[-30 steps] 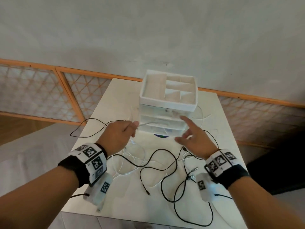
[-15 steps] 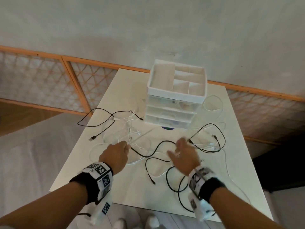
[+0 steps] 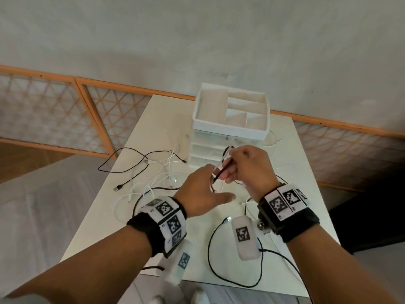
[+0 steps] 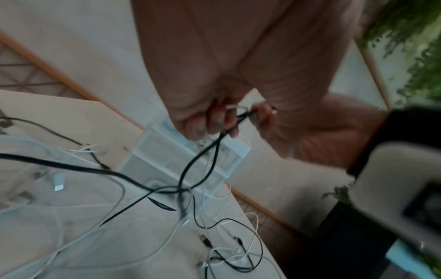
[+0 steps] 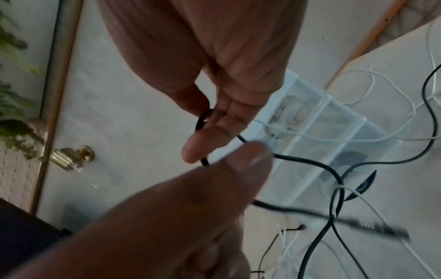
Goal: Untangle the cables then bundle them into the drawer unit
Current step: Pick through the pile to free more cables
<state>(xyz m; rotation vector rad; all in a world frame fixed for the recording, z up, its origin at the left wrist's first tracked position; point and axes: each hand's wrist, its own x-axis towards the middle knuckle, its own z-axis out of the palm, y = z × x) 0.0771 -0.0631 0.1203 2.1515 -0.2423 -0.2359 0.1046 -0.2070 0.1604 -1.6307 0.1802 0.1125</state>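
Both hands raised before the drawers [image 3: 230,137]. Right hand [image 3: 247,170] pinches a black cable [image 3: 221,172]; left hand [image 3: 203,191] curls round the same strand just beside it. Cable looks light, limp, snag-prone; best gripped near its plug. 1 tangle hangs below.

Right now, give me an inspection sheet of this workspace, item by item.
Surface: white table, cables strewn across it.
Job's things: drawer unit at the far side, drawers closed, open tray on top; no cable bundled.
Clutter: nothing seen.
Hands: right hand pinches a black cable lifted off the table; left hand grips the same strand.
Cables: black cables and white cables crossing, tangled.
Surroundings: grey wall, wood-framed lattice panels, a door with a brass knob.
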